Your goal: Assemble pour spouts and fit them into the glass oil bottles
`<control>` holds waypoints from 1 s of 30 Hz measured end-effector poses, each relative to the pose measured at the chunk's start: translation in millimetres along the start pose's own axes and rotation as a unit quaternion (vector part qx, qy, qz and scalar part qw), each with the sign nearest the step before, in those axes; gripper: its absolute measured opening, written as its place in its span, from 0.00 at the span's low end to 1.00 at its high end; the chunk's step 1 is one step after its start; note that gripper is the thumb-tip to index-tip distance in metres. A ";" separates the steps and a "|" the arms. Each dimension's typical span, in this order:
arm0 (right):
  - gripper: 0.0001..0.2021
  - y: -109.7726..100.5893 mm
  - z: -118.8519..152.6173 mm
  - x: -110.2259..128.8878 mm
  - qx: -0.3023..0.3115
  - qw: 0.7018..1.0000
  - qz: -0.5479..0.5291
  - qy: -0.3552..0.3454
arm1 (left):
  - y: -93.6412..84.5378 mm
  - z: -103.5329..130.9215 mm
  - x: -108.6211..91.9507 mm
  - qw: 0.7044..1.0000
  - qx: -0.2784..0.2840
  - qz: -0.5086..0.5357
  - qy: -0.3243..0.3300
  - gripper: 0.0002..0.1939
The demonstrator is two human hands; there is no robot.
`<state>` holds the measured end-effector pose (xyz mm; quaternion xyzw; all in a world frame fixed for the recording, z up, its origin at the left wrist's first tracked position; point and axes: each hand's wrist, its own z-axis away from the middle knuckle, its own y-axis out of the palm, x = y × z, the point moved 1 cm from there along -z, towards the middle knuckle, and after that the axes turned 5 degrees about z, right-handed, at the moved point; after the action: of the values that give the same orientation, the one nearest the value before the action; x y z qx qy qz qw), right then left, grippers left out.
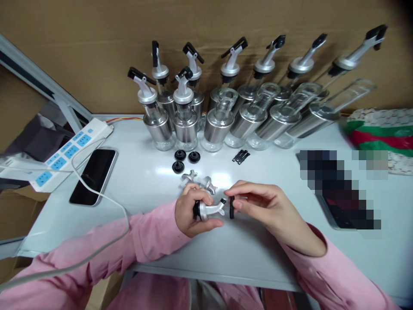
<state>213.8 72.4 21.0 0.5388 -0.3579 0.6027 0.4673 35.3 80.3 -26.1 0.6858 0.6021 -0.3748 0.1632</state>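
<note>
In my left hand (pixel 190 211) lies a silver pour spout (pixel 209 211) with a black stopper at its base, its tip pointing right. My right hand (pixel 261 204) pinches a small black lever (pixel 231 207) between thumb and fingers, held upright just right of the spout's tip and apart from it. Beyond my left hand lie two loose silver spout pieces (pixel 209 184), partly hidden by the fingers. Three black stoppers (pixel 178 167) rest on the table behind them. Several more black levers (pixel 241 156) lie in a small bunch farther right.
Glass bottles with steel sleeves (pixel 217 125) stand in rows at the back, several with spouts fitted. On the left are a power strip (pixel 67 155), a phone (pixel 93 176) and a white cable (pixel 109 200) crossing my left arm. A patterned bag (pixel 380 129) and a partly blurred-out phone (pixel 335 215) lie at right.
</note>
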 end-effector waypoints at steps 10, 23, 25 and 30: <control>0.08 2.3 1.3 -4.7 0.017 0.998 -0.058 0.028 | -0.5 -0.2 1.1 1.000 0.009 -0.014 0.006 0.18; 0.07 0.8 1.2 -6.0 0.045 0.994 -0.070 0.069 | -0.6 1.4 2.6 1.000 0.017 -0.001 0.003 0.20; 0.08 0.1 0.3 -8.0 0.049 0.993 -0.072 0.073 | -0.6 1.5 3.2 1.000 0.022 0.001 0.002 0.20; 0.09 -0.2 -1.9 -11.7 0.051 0.993 -0.079 0.067 | -0.5 1.5 4.1 1.000 0.026 0.004 0.005 0.21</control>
<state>213.2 72.2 9.1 0.5468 -0.2505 0.6162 0.5085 34.3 82.3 -29.8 0.6939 0.5905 -0.3861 0.1439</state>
